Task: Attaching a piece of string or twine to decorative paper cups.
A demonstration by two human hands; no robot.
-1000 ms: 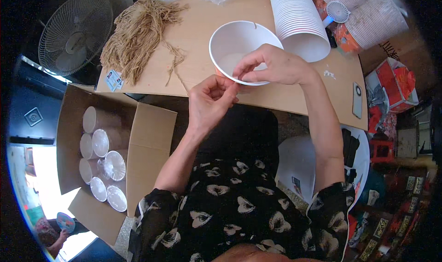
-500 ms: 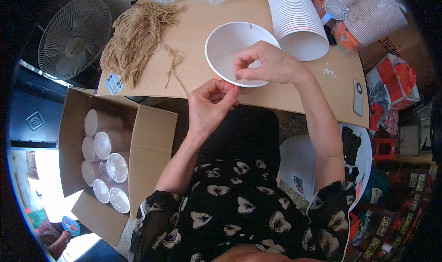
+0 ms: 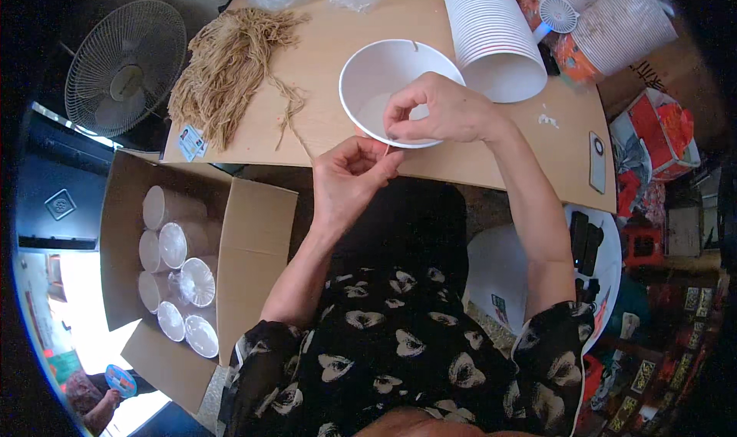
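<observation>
The white tub [image 3: 376,76] sits at the table's [image 3: 326,42] near edge; over its mouth your right hand [image 3: 445,108] presses thumb and fingertips together. Your left hand [image 3: 345,184] closes thumb and forefinger below the rim, on what I can't tell. The cardboard box [image 3: 257,245] holds plastic-wrapped pale stacks [image 3: 180,241].

White glare floods the lower-left opening [image 3: 80,287], while picture edges bend and darken.

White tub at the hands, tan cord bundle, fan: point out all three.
White tub [image 3: 374,80]: head view, on its inner wall.
Tan cord bundle [image 3: 226,76]: head view, on the middle of its strands.
Fan [image 3: 127,82]: head view, on its central hub.
</observation>
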